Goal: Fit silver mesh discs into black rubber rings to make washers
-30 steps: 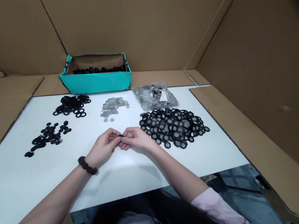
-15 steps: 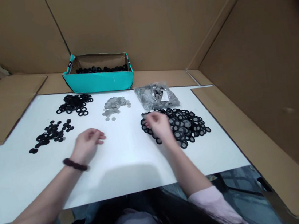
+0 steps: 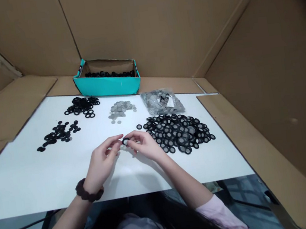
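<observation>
1. Two hands meet over the white surface [image 3: 38, 182]: left hand [image 3: 103, 162] and right hand [image 3: 144, 145], fingertips together on one small black ring [image 3: 125, 141].
2. Grip state: both narrow, pinched on the ring between thumb and forefinger from either side. Ring sits just above the surface, right at the grip.
3. Step in hand, my read: fitting or seating something in the ring. Whether a mesh disc is already in it, too small to tell.
4. Next move likely calls for a firm fingertip press with the ring held steady, then a drop on the pile right of the grip.
5. Orientation: ring is round, so no long axis. It looks tilted, open face partly up toward the camera; exact angle unclear.
6. Around the grip:
   - right, near: big pile of finished rings [image 3: 179, 131], one stray ring [image 3: 139, 126] just beyond the grip.
   - beyond: loose grey mesh discs [image 3: 121, 109], clear bag of discs [image 3: 162, 101].
   - beyond-left, well apart: open black rings [image 3: 82, 105], darker black pieces [image 3: 58, 133].
   - far beyond: teal box [image 3: 108, 85] holding more black parts.
7. Dark bead bracelet [image 3: 88, 192] on left wrist.
</observation>
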The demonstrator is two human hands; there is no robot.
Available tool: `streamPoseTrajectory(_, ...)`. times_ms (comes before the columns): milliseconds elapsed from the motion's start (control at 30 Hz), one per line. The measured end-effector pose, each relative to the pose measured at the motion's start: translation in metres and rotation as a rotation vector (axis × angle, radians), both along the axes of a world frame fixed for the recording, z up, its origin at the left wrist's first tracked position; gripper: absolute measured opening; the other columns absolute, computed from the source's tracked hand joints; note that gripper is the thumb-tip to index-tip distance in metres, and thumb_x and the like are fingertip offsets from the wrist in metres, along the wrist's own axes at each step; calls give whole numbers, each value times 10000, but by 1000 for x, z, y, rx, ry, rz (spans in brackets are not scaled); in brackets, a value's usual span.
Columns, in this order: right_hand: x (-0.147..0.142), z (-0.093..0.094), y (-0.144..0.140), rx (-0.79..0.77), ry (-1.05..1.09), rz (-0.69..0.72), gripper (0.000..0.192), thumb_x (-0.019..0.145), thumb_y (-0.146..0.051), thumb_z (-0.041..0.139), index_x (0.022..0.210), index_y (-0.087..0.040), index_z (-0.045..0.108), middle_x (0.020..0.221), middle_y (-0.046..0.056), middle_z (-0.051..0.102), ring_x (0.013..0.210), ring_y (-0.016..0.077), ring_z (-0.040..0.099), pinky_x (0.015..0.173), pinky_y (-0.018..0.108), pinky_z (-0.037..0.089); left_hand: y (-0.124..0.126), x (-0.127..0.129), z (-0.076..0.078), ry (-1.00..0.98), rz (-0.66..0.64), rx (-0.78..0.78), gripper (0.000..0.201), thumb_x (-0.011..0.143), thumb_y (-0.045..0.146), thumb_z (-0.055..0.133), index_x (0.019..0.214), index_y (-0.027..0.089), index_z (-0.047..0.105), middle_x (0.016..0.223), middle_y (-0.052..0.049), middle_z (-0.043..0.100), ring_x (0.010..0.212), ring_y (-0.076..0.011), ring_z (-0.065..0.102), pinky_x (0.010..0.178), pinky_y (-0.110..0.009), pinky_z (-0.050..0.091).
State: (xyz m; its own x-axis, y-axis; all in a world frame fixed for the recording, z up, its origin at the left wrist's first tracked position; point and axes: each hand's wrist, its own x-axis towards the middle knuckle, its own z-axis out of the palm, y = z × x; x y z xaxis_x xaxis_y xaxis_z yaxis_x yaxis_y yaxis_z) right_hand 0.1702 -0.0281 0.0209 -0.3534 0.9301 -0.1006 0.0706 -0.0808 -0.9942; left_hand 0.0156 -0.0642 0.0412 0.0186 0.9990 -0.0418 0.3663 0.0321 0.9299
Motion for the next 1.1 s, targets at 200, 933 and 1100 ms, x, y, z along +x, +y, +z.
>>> streamPoseTrajectory(200,-12,-1,-14,77,-67,-101,137,749,-187,512,869,-164,574,742,2,567,641,100,519,560,217,421,-10,4,-7,-5,97,-29,277,751,344,582,964,172,626,920,-68,677,854,-199,624,761,-320,502)
streamPoseTrajectory(933,-14,-13,-33,-132,5,213,184,814,-327,498,715,-181,445,572,-52,446,505,72,419,500,206,359,-27,-14,-12,236,-315,-96,248,889,387,327,728,214,403,649,27,510,619,-151,503,608,-266,357)
streamPoseTrajectory(1100,-10,-6,-34,-83,-27,305,208,845,-348,459,723,-180,458,585,-40,469,557,88,461,566,221,391,-27,-19,-8,246,-349,-86,247,893,375,325,713,217,383,614,38,464,591,-144,466,593,-259,333)
